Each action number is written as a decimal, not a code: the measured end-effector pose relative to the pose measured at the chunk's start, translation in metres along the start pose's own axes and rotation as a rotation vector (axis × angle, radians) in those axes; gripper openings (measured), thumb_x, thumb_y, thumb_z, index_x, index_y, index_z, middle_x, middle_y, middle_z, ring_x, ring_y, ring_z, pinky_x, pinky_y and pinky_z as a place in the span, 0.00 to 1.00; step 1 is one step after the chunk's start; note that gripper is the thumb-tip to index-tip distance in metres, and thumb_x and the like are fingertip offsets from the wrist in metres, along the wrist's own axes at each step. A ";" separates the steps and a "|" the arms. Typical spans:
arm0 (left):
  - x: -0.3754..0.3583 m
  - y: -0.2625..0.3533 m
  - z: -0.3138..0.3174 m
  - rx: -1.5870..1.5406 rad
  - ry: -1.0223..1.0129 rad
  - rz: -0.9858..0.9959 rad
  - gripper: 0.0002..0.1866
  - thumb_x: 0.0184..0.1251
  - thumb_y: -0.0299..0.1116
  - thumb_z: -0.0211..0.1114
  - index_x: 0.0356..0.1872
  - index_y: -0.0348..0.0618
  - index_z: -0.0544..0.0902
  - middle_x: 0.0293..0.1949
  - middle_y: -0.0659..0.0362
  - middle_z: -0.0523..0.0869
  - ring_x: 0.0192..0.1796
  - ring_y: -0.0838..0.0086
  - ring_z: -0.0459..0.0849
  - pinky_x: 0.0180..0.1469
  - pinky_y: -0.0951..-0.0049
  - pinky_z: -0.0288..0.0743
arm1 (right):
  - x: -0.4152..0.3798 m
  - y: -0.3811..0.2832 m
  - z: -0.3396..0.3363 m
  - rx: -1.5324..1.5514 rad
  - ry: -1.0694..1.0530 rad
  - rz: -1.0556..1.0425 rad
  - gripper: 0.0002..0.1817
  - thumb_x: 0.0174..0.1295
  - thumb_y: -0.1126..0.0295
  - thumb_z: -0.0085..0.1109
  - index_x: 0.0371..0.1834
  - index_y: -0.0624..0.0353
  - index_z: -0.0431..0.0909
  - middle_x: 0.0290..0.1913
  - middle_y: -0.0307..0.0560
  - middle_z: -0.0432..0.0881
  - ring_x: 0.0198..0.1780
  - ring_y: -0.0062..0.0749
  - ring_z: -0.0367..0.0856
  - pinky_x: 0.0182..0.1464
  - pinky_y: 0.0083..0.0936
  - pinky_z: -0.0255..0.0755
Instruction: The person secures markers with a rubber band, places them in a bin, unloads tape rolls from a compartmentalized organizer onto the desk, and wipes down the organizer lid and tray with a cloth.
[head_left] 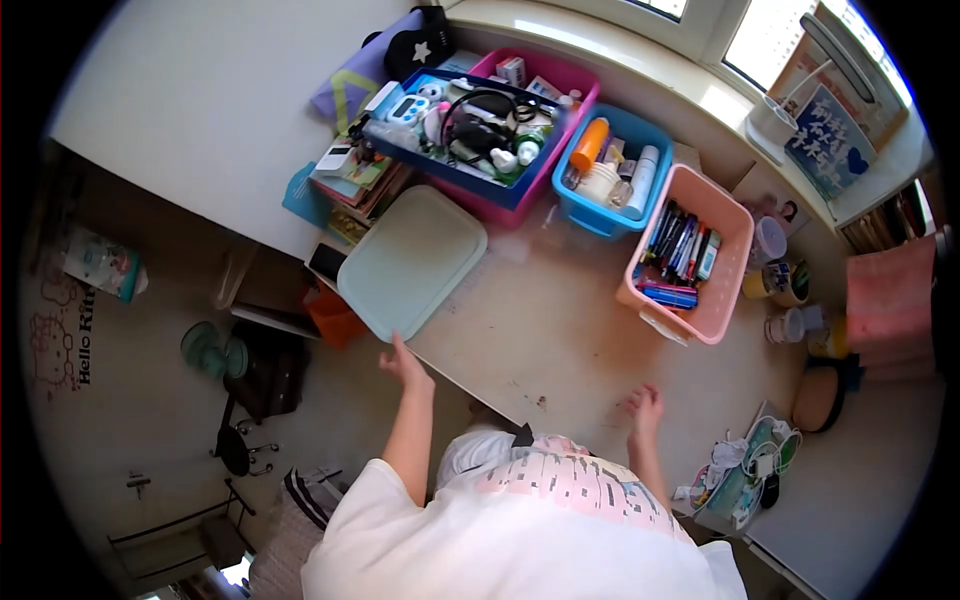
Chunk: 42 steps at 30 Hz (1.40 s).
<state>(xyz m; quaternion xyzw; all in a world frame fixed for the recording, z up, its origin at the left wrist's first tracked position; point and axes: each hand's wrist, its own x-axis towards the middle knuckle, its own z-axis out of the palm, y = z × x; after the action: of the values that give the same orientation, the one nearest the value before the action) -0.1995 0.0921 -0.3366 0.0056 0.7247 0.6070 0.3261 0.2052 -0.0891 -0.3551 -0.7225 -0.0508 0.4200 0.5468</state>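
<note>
My left hand [408, 368] is at the desk's front edge, its index finger stretched out to the near corner of a pale green lid [415, 262]. The finger seems to touch the lid; the other fingers are partly curled, and nothing shows in them. The lid lies flat at the desk's left part, its near corner at the front edge. Over the desk surface [530, 330], to the right, is my right hand [645, 404], empty, with its fingers loosely bent and apart. The nearest thing to it is a pink basket [736, 255] of pens and markers.
A blue basket [570, 205] of bottles and a navy tray [455, 172] of mixed items, resting on a magenta bin [512, 212], stand at the back. Books [365, 190] are stacked left. Jars [768, 240] line the right side, near a cable-filled tray [745, 485].
</note>
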 end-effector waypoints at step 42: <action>-0.067 -0.026 -0.035 0.804 -1.396 -0.046 0.25 0.60 0.16 0.63 0.59 0.38 0.72 0.50 0.57 0.84 0.53 0.74 0.82 0.56 0.70 0.77 | 0.106 -0.162 0.004 0.329 -0.155 0.060 0.38 0.59 0.83 0.48 0.78 0.52 0.62 0.60 0.55 0.75 0.53 0.51 0.83 0.44 0.51 0.88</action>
<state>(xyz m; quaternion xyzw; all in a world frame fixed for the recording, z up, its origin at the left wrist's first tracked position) -0.1538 0.0272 -0.3264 0.4855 0.5168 0.1495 0.6891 0.3329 0.0340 -0.2790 -0.5900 -0.0019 0.4933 0.6392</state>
